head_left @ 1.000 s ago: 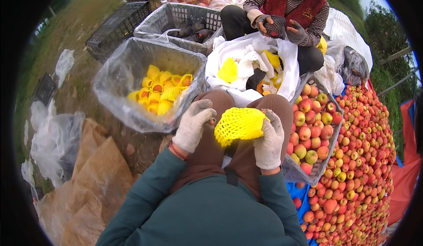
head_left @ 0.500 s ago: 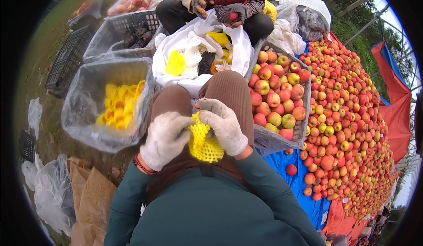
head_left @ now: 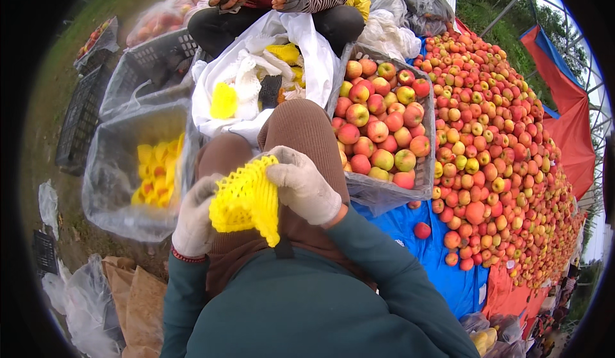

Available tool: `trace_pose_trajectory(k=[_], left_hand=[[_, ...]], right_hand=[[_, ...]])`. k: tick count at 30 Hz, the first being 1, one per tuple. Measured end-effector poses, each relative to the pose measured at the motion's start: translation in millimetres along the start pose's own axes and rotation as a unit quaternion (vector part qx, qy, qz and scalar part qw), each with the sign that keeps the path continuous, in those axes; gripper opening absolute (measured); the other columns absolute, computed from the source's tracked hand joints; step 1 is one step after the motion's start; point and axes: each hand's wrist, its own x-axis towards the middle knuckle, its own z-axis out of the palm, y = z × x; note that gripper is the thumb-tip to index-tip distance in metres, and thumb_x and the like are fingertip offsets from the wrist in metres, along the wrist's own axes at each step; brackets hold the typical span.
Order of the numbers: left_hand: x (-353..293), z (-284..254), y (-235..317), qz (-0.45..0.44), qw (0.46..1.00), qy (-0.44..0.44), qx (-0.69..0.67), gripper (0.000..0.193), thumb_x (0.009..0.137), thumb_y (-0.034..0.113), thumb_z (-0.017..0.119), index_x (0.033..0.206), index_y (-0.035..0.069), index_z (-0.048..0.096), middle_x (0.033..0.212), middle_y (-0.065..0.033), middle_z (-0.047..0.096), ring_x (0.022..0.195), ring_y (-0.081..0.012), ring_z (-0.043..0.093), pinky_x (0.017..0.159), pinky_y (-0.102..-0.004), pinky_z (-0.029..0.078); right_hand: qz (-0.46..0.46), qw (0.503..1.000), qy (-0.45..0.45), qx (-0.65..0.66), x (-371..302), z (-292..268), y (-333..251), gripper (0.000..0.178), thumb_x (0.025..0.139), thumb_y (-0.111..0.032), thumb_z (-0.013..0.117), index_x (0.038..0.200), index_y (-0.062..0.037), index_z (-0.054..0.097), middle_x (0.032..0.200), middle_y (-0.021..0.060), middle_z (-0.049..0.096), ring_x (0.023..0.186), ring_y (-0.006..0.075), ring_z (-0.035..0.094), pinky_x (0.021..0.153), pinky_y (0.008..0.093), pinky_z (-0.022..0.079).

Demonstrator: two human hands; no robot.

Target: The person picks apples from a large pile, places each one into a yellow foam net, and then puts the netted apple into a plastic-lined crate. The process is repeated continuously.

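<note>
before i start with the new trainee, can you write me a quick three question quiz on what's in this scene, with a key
1. Multiple choice: what colour is the foam net that the person's right hand grips?
A. White
B. Yellow
C. Black

2. True or false: in the picture, the apple-filled crate stands to the left of the white sack.

3. Short answer: what circles the wrist of the person's left hand?

Key:
1. B, yellow.
2. False: the crate is to the right of the sack.
3. A red bracelet.
</note>
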Motion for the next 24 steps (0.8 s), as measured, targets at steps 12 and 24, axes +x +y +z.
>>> trace_pose_trajectory(k=[12, 24], left_hand=[[-8, 34, -24, -0.17, 0.894, -0.275, -0.31, 0.078, 0.074, 0.011, 0.071, 0.136, -0.007, 0.027, 0.133, -0.0158, 0.046, 0.12, -0.0275, 0.049, 0.098, -0.0381, 0.042], [-1, 58, -3, -0.075, 0.928, -0.237, -0.277, 0.078, 0.073, 0.01, 0.071, 0.137, -0.003, 0.028, 0.133, -0.0219, 0.042, 0.118, -0.0357, 0.048, 0.097, -0.0439, 0.04]], right_hand=[[0.06, 0.986, 0.027, 0.153, 3, 14, -8, 0.017, 0.091, -0.024, 0.049, 0.1, -0.0095, 0.051, 0.088, 0.0034, 0.056, 0.083, 0.0151, 0.057, 0.076, 0.0288, 0.048], [0.041, 0.998, -0.051, -0.013, 20, -18, 41, 0.031, 0.091, -0.02, 0.053, 0.117, -0.0055, 0.046, 0.114, 0.0118, 0.053, 0.105, 0.0226, 0.054, 0.09, 0.0318, 0.045]])
